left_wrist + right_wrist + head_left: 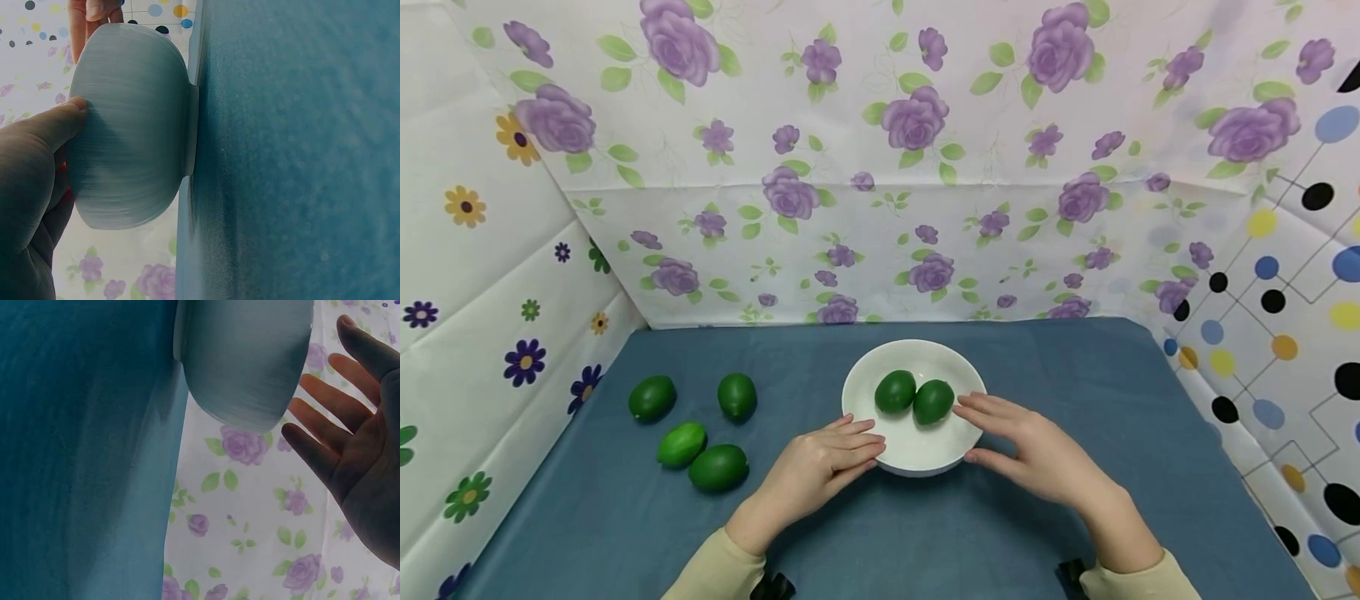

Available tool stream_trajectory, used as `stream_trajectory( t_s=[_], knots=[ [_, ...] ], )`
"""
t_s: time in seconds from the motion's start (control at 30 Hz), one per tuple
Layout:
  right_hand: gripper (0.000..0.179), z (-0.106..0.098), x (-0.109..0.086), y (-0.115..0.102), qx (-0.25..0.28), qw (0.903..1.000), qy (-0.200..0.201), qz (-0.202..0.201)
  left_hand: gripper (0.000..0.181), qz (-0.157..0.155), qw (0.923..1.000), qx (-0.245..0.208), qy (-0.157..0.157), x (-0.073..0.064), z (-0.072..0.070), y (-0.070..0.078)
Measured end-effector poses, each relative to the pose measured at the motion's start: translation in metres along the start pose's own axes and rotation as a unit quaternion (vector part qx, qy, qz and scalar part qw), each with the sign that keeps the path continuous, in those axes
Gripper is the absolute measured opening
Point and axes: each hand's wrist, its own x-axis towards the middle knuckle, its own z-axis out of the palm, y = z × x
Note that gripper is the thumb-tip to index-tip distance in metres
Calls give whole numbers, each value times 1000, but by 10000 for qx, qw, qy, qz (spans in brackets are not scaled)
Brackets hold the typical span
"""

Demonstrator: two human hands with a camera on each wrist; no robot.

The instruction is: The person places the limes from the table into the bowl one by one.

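Note:
A white bowl (917, 450) stands on the blue cloth, with two green limes side by side in it, the left lime (895, 392) and the right lime (934, 402). My left hand (820, 467) holds the bowl's near-left rim. In the left wrist view its thumb (59, 122) lies against the outer wall while the other fingers pass behind the rim, partly hidden. Over on the right side, my right hand (1037, 450) hovers with spread, nearly straight fingers, their tips at the rim near the right lime. The right wrist view shows nothing in its palm.
Several more limes lie on the cloth to the left, among them a lighter lime (682, 444) beside a darker lime (719, 468). The blue tablecloth (1000, 542) meets a flowered backdrop (865, 250) behind. Patterned sheets hang at both sides.

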Motion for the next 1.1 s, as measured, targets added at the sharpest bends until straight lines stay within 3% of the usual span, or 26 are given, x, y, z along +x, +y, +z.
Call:
stream_trajectory(
  t_s=[0.43,0.9,1.1],
  knots=[
    [35,4,3,4,-117,9992,-238,-290,34,-75,10000,17,-61,1,-1,0],
    [28,9,6,5,-174,9996,-189,-129,33,-214,9997,-68,-131,1,-3,1],
    [26,9,4,4,-57,9998,-178,-60,37,-54,10000,0,-12,0,0,0]
  ],
)
